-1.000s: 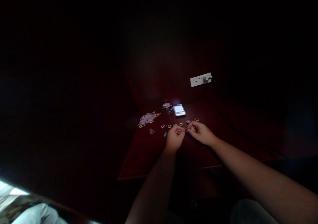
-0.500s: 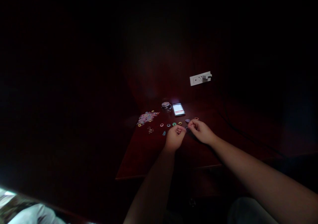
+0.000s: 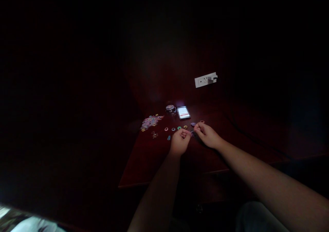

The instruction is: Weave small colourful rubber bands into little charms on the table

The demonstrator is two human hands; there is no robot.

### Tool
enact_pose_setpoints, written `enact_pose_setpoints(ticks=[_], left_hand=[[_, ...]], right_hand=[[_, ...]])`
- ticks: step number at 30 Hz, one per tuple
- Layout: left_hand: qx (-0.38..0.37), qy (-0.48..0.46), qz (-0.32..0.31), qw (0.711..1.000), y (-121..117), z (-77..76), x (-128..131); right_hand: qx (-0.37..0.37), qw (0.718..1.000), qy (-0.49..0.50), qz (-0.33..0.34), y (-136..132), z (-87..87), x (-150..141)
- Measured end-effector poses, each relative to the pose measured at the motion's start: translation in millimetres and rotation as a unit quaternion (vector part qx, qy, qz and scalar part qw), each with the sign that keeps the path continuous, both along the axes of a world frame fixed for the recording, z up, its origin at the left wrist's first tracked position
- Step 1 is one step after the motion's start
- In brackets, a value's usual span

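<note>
In dim light, my left hand (image 3: 180, 140) and my right hand (image 3: 207, 135) meet over a dark red table (image 3: 154, 163), both with fingers curled in a pinch. A thin pale band (image 3: 192, 131) stretches between their fingertips. Just beyond the hands lies a row of small coloured rings (image 3: 176, 128). A heap of many small coloured bands (image 3: 150, 122) sits to the left of that row.
A small round tin (image 3: 170, 108) and a lit phone (image 3: 183, 112) lie at the back of the table. A white power strip with a plug (image 3: 205, 79) is farther back. A dark cable (image 3: 246, 136) runs along the right. Everything else is in darkness.
The hands have drawn slightly apart, and the band between them now shows as a thin line. The view has shifted a little; nothing on the table moved.
</note>
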State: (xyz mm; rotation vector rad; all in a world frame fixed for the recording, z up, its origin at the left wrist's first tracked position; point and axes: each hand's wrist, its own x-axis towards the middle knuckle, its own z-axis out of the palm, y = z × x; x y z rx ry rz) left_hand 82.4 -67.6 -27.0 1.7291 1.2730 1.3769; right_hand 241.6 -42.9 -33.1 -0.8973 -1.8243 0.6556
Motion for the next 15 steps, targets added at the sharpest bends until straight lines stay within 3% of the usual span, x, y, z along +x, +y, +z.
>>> enact_pose_setpoints(ticks=[9, 15], left_hand=[[0.012, -0.005, 0.003, 1.0, 2.8, -3.1, -0.1], [0.02, -0.015, 0.015, 1.0, 1.5, -1.9, -2.5]], right_hand=[[-0.014, 1.0, -0.01, 0.001, 2.7, -4.2, 0.9], [0.001, 0.999, -0.025, -0.034, 2.6, -2.3, 0.8]])
